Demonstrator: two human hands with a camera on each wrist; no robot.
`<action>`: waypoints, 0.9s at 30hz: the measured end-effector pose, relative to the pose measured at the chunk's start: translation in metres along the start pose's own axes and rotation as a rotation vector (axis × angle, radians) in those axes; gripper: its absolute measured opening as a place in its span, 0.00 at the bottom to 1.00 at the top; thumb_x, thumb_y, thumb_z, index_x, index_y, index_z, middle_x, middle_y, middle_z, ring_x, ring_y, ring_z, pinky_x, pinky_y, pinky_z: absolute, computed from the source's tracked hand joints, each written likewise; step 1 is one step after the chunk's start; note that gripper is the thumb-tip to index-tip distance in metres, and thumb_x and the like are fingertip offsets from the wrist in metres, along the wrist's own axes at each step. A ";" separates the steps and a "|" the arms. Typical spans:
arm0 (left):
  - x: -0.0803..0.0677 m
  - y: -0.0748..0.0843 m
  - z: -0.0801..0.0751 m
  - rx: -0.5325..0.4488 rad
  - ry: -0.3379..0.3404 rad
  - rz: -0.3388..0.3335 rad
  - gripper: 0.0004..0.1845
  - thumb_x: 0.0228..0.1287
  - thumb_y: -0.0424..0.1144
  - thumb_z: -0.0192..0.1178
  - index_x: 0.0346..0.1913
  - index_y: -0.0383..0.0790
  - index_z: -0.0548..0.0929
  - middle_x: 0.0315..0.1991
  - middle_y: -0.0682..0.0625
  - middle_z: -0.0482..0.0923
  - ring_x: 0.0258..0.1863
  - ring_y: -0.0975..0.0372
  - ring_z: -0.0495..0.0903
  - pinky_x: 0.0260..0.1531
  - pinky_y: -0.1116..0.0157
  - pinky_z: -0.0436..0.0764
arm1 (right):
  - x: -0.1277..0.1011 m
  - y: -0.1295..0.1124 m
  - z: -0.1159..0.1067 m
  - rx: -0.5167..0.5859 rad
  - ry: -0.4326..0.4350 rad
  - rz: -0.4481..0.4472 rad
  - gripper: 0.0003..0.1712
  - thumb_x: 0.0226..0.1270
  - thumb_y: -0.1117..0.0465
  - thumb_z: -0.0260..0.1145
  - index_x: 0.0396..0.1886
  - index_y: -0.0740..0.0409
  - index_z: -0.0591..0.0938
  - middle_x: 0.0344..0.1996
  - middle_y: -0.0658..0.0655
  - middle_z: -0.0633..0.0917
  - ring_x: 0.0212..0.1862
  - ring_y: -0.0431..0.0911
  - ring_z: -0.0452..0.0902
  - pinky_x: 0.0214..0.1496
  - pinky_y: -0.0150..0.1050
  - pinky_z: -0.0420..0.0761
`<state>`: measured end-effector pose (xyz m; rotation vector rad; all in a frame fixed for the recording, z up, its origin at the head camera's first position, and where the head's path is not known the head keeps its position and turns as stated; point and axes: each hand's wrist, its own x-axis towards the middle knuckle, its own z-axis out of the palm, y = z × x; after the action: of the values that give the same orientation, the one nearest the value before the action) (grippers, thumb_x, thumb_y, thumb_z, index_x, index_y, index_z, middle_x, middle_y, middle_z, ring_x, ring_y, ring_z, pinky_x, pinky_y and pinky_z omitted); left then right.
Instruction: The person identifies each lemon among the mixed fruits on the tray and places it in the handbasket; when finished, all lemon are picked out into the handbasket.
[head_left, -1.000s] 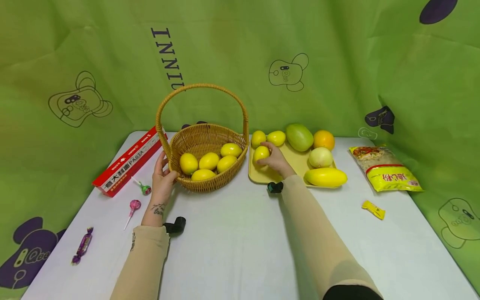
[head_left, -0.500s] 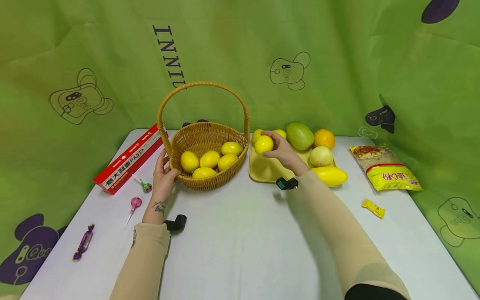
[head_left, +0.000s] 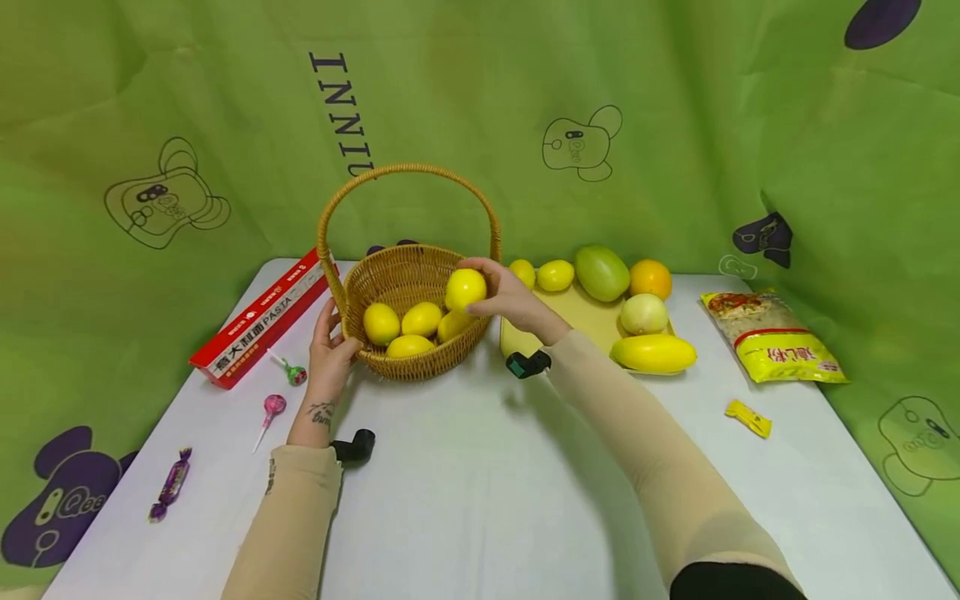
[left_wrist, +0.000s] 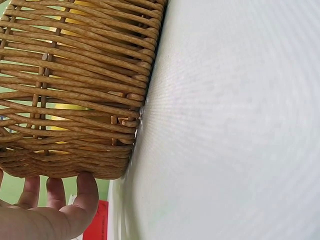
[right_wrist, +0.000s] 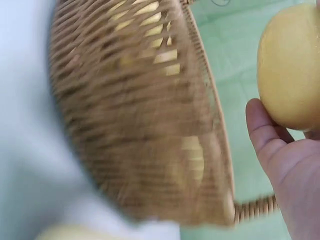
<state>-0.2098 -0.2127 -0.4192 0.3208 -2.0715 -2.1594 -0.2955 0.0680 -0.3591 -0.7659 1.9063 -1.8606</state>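
Yellow oval lemon [head_left: 465,288] gripped in right hand [head_left: 504,300] above round woven wicker basket [head_left: 420,354], left hand [head_left: 330,358] with straight fingers against basket wall, white desk [head_left: 480,467]

Head view looks down over the table; both wrist views closely share the basket [head_left: 408,308].

You had a smooth, bright yellow lemon [head_left: 466,289] lifted just above the right rim of the wicker basket [head_left: 390,275]. The basket stood upright, its arched handle up, with four more yellow lemons [head_left: 414,323] lying together inside it.
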 end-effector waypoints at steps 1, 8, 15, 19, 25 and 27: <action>0.000 -0.001 0.000 -0.002 0.000 -0.001 0.43 0.57 0.25 0.48 0.71 0.65 0.51 0.68 0.48 0.53 0.53 0.56 0.66 0.34 0.77 0.75 | 0.006 -0.002 0.004 -0.018 0.013 0.017 0.40 0.51 0.76 0.62 0.66 0.63 0.61 0.60 0.62 0.68 0.54 0.49 0.68 0.51 0.38 0.74; -0.002 0.002 0.000 0.012 -0.013 -0.009 0.43 0.57 0.25 0.49 0.71 0.65 0.50 0.69 0.48 0.52 0.54 0.56 0.66 0.35 0.76 0.75 | 0.037 -0.011 0.022 -0.177 0.085 0.101 0.39 0.53 0.69 0.66 0.67 0.54 0.63 0.60 0.57 0.70 0.55 0.49 0.69 0.56 0.42 0.73; -0.010 0.016 0.003 0.006 -0.025 -0.026 0.43 0.58 0.25 0.49 0.72 0.60 0.49 0.69 0.46 0.52 0.54 0.54 0.66 0.37 0.74 0.76 | 0.051 -0.003 0.026 -0.228 0.155 0.107 0.41 0.55 0.67 0.65 0.69 0.50 0.61 0.66 0.53 0.65 0.65 0.49 0.62 0.63 0.44 0.67; -0.016 0.023 0.006 0.009 -0.025 -0.029 0.43 0.57 0.25 0.48 0.73 0.59 0.49 0.69 0.46 0.52 0.54 0.54 0.65 0.37 0.75 0.76 | 0.050 -0.001 0.024 -0.189 0.162 0.070 0.41 0.57 0.69 0.64 0.70 0.52 0.59 0.70 0.52 0.60 0.71 0.49 0.52 0.68 0.47 0.60; -0.010 0.016 0.003 0.006 -0.017 -0.025 0.43 0.57 0.25 0.47 0.72 0.60 0.48 0.69 0.46 0.51 0.54 0.55 0.64 0.35 0.76 0.76 | 0.040 0.000 0.020 -0.036 0.118 -0.003 0.40 0.56 0.75 0.60 0.69 0.57 0.60 0.68 0.57 0.62 0.70 0.50 0.55 0.69 0.47 0.58; -0.007 0.012 0.002 0.005 -0.015 -0.024 0.43 0.57 0.25 0.47 0.72 0.61 0.48 0.70 0.47 0.50 0.55 0.55 0.64 0.35 0.76 0.76 | 0.034 0.000 0.017 0.019 0.098 -0.026 0.39 0.56 0.77 0.59 0.69 0.60 0.60 0.68 0.59 0.63 0.70 0.52 0.55 0.69 0.47 0.58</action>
<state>-0.2045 -0.2098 -0.4072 0.3331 -2.0922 -2.1774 -0.3119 0.0340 -0.3566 -0.7090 1.9438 -1.9621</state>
